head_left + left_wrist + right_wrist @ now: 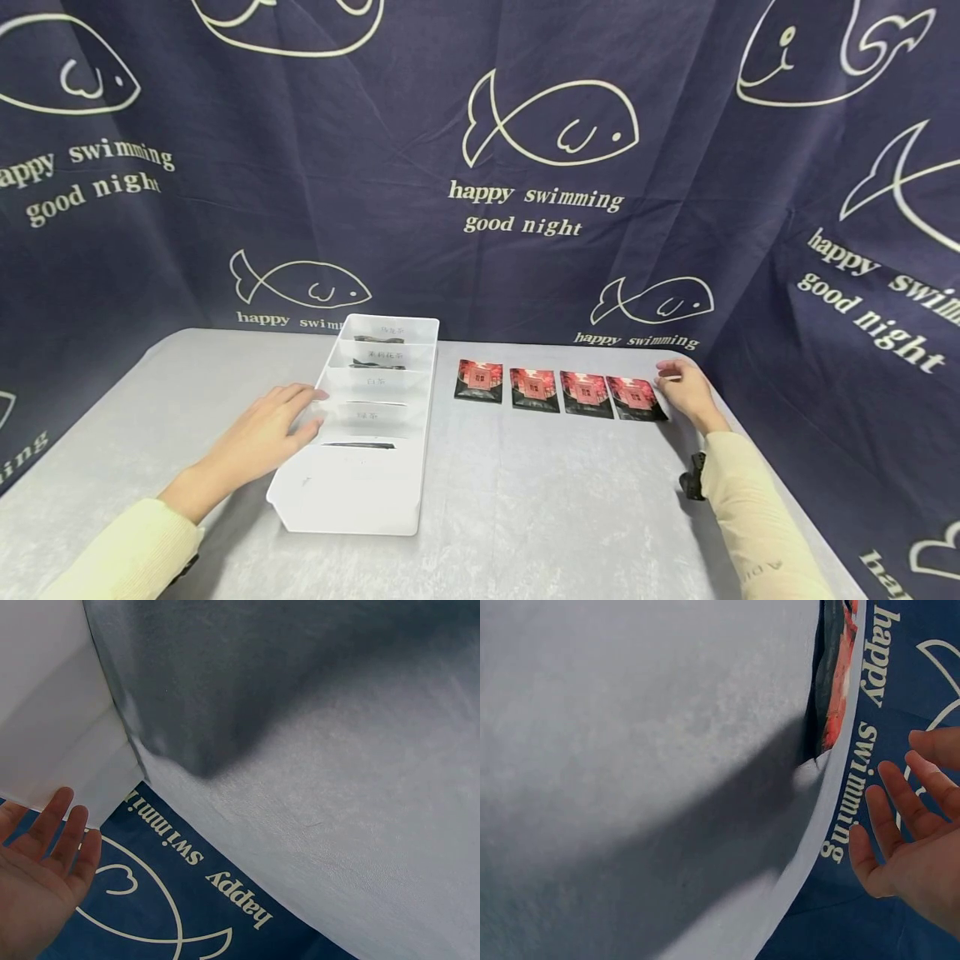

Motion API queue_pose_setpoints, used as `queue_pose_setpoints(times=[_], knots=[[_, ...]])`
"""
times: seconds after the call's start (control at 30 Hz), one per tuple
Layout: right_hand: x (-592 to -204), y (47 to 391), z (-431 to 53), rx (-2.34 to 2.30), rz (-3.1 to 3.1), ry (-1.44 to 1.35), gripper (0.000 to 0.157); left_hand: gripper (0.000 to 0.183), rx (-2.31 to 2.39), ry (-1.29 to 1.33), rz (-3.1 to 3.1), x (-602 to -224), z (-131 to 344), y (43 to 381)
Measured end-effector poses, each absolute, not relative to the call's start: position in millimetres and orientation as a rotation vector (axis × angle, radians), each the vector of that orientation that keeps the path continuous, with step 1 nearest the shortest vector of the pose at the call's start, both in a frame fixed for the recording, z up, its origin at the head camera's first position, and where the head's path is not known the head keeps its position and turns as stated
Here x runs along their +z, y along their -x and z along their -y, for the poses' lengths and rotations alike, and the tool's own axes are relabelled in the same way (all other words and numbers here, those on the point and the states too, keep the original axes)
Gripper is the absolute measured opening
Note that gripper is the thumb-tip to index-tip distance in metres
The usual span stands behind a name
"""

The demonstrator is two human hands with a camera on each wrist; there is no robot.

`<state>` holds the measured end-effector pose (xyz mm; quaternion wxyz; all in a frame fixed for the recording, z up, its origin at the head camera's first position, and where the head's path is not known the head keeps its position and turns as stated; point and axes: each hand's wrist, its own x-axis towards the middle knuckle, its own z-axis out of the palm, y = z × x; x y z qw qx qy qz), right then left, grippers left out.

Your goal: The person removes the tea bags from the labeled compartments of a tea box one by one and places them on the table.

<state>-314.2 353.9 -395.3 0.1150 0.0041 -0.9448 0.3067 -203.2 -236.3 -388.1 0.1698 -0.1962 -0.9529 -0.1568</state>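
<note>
A white divided box [345, 500] stands on the table, with dark packets [360, 445] poking up in some of its compartments. My left hand [258, 433] is at the box's left rim, fingers loosely extended; the left wrist view shows the fingers [54, 817] by the box wall. Whether they touch it I cannot tell. Several red-and-black sachets [535, 390] lie in a row right of the box. Beside the rightmost sachet [636, 398] is my right hand [688, 393], its fingers relaxed and holding nothing. In the right wrist view that hand appears apart from the sachets [840, 682].
The grey table [555, 500] has rounded far corners and meets a dark blue curtain [420, 208] printed with fish and words. Each compartment of the box bears a label in Chinese characters. A black wrist device [693, 477] hangs at the right sleeve.
</note>
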Motion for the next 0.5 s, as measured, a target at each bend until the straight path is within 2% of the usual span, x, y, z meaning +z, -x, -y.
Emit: queue_pose_setpoints(times=[0.5], knots=[[-380,306,-325,0.908,2.754,-0.2,0.028,0.033,-0.436,0.56,2.701,-388,236,204]])
